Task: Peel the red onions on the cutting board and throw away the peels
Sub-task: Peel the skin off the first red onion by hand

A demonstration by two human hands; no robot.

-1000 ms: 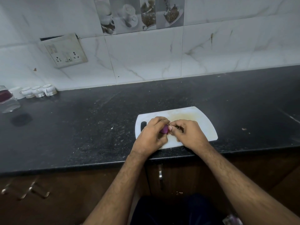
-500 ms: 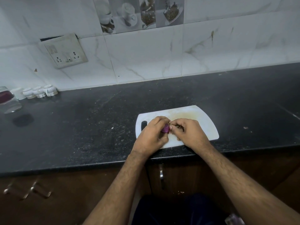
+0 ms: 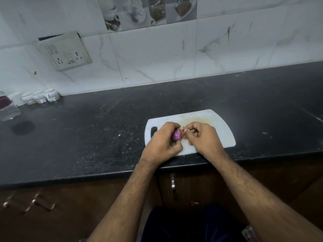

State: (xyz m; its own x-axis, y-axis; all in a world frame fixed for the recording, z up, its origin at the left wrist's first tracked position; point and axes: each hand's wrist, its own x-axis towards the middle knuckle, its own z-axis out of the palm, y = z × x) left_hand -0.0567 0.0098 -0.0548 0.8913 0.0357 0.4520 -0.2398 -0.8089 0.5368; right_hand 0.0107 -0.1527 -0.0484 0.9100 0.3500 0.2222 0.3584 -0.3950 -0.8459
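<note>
Peeling step: left hand (image 3: pixel 162 144) grips onion (image 3: pixel 176 135) over board (image 3: pixel 222 126). Right hand (image 3: pixel 203 137) pinches, probably, a peel (image 3: pixel 183 130). Next: pull it free.

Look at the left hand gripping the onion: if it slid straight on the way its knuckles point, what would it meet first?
Probably the right hand: the left hand and its red onion point across the cutting board at it, though depth is unclear.

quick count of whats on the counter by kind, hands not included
red onion: 1, held in the left hand
cutting board: 1
small white cups: 4
clear jar: 1
Total: 7
</note>
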